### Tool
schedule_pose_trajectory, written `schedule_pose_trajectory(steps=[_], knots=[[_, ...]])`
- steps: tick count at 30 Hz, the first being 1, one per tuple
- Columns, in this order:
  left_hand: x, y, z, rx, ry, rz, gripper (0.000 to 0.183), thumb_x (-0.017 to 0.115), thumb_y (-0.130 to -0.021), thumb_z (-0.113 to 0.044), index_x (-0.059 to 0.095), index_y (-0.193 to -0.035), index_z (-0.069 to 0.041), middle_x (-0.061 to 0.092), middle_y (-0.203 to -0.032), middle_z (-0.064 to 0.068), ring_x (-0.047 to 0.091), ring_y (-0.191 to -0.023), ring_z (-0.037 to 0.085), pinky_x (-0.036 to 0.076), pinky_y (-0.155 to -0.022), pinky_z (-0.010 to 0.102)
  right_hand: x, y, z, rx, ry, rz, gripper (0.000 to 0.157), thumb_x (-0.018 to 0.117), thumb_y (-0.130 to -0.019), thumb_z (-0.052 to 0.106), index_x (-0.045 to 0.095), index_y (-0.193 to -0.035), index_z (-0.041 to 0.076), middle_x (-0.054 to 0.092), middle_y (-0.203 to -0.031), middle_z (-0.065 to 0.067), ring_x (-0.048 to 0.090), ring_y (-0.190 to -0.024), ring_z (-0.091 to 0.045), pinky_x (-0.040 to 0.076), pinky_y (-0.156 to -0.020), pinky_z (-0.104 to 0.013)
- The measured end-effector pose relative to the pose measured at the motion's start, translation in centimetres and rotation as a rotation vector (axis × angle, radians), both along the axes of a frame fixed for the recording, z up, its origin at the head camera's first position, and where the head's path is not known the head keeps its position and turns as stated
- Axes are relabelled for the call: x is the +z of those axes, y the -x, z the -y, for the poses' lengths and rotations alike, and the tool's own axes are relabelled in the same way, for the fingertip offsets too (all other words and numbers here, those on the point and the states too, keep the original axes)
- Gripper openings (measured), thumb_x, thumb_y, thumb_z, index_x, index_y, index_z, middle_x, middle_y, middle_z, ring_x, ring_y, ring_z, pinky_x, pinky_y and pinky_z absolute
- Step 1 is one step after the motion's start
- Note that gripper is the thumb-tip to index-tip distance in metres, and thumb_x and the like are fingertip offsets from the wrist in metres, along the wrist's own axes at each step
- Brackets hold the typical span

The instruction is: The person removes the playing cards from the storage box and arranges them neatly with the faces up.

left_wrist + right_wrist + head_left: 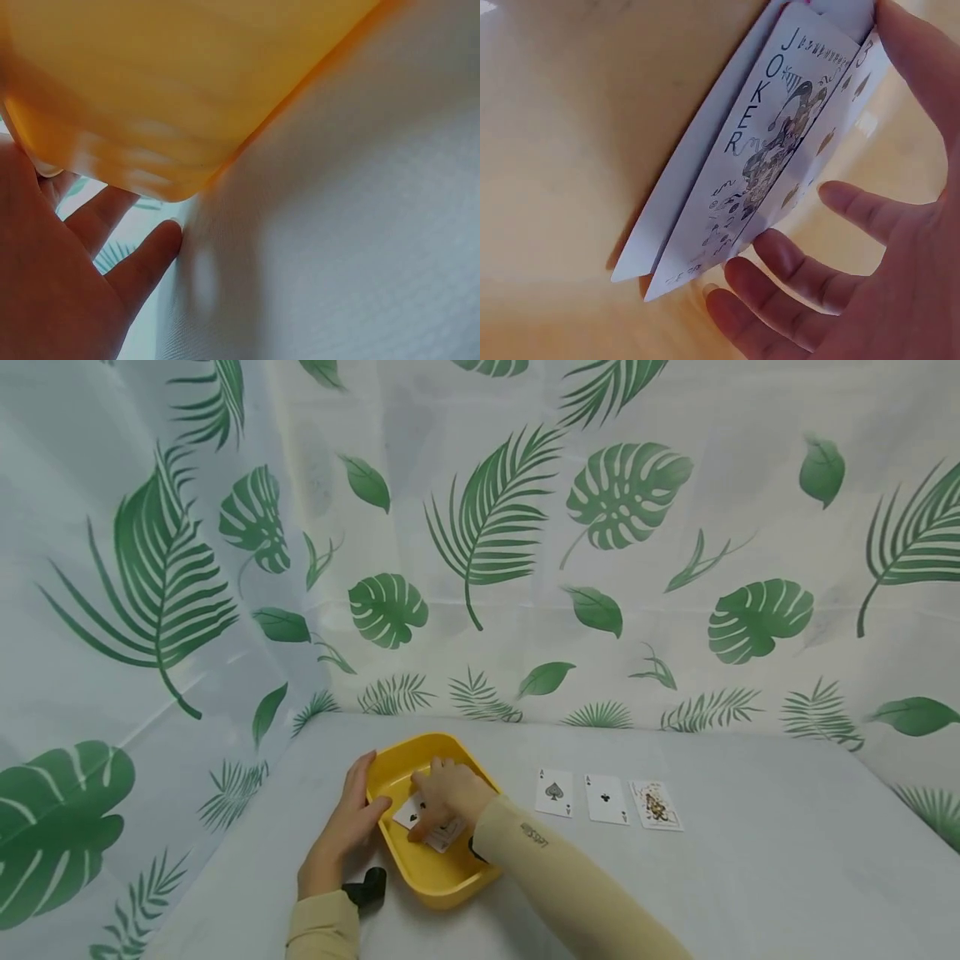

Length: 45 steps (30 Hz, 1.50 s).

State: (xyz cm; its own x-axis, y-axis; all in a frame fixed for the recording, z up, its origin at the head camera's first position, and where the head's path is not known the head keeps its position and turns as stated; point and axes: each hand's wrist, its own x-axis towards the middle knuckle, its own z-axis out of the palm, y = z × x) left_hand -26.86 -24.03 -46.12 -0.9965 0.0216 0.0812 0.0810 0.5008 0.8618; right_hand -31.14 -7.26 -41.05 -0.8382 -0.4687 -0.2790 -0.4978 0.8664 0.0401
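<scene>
Yellow tray (431, 870): on the white table (765, 860), left of the laid-out cards; long axis runs from far left to near right.
Left hand (347, 831): clamped on the tray's left rim, thumb over the edge, fingers along the outer wall.
Right hand (450, 789): inside the tray, digits at the edges of the loose cards; whether they pinch cannot be told.
Joker card (757, 150): in the tray; long axis runs from upper right to lower left in the right wrist view; "JOKER" reads down one long edge, J at the upper end.
Spade card (826, 142): overlaps the Joker's long side, roughly parallel; index number not certain.
Ace of spades (554, 793): face up on the table; long axis points away from the person; "A" in two opposite corners.
Ace of clubs (606, 799): next right, near end angled slightly right; "A" likewise.
Picture card (657, 805): rightmost, face up, same lean; lettering too small to read.
Right sleeve (585, 893): dark printed lettering, not clearly legible.
</scene>
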Motion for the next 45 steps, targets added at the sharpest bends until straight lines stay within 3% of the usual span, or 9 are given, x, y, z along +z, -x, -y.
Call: schedule_pose_trajectory(steps=[9, 13, 22, 30, 37, 45], knots=[[-0.3, -0.1, -0.1, -0.012, -0.004, -0.007, 0.081, 0.053, -0.091, -0.009, 0.012, -0.161, -0.007, 0.006, -0.166, 0.017, 0.021, -0.147, 0.037, 0.018, -0.118, 0.056, -0.1, 0.3, -0.5, 0.009, 0.07, 0.029, 0.091, 0.074, -0.076, 0.067, 0.045, -0.152, 0.026, 0.041, -0.153, -0.012, 0.045, -0.132, -0.029, 0.043, -0.106, -0.045], [-0.4, 0.0, 0.0, -0.017, -0.008, -0.023, 0.081, 0.053, -0.091, -0.008, 0.012, -0.161, -0.006, 0.006, -0.166, 0.017, 0.021, -0.147, 0.037, 0.018, -0.118, 0.056, 1.2, 0.5, -1.0, 0.028, 0.111, 0.026, 0.091, 0.072, -0.079, 0.066, 0.04, -0.155, 0.028, 0.034, -0.158, -0.014, 0.041, -0.138, -0.03, 0.042, -0.107, -0.049], [-0.1, 0.1, 0.0, -0.004, 0.02, -0.012, 0.081, 0.052, -0.091, -0.009, 0.011, -0.161, -0.007, 0.005, -0.166, 0.017, 0.02, -0.148, 0.037, 0.018, -0.118, 0.055, 4.0, 0.0, -3.2, 0.005, 0.197, 0.02, 0.082, 0.075, -0.083, 0.052, 0.04, -0.155, 0.034, 0.037, -0.153, -0.009, 0.048, -0.127, -0.026, 0.049, -0.098, -0.052], [0.0, -0.2, -0.1, -0.005, 0.01, -0.006, 0.08, 0.052, -0.092, -0.009, 0.011, -0.161, -0.006, 0.005, -0.166, 0.017, 0.017, -0.149, 0.036, 0.016, -0.118, 0.055, 4.7, -1.0, -6.4, 0.135, 0.215, -0.028, 0.074, 0.074, -0.087, 0.043, 0.044, -0.153, 0.031, 0.042, -0.151, -0.009, 0.046, -0.13, -0.028, 0.045, -0.105, -0.049], [0.1, -0.2, -0.2, -0.002, -0.001, 0.006, 0.081, 0.053, -0.091, -0.01, 0.011, -0.161, -0.007, 0.004, -0.167, 0.016, 0.016, -0.15, 0.036, 0.015, -0.119, 0.055, 5.2, -1.9, -9.9, 0.183, 0.242, -0.061, 0.066, 0.072, -0.088, 0.038, 0.049, -0.15, 0.036, 0.034, -0.156, -0.01, 0.041, -0.136, -0.033, 0.038, -0.109, -0.054], [0.0, -0.3, -0.2, 0.001, 0.002, 0.014, 0.082, 0.053, -0.091, -0.01, 0.011, -0.161, -0.008, 0.004, -0.167, 0.017, 0.016, -0.149, 0.035, 0.015, -0.119, 0.054, 5.4, -2.9, -13.8, 0.229, 0.275, -0.096, 0.062, 0.072, -0.087, 0.031, 0.053, -0.146, 0.034, 0.033, -0.157, -0.013, 0.04, -0.135, -0.039, 0.034, -0.11, -0.057]])
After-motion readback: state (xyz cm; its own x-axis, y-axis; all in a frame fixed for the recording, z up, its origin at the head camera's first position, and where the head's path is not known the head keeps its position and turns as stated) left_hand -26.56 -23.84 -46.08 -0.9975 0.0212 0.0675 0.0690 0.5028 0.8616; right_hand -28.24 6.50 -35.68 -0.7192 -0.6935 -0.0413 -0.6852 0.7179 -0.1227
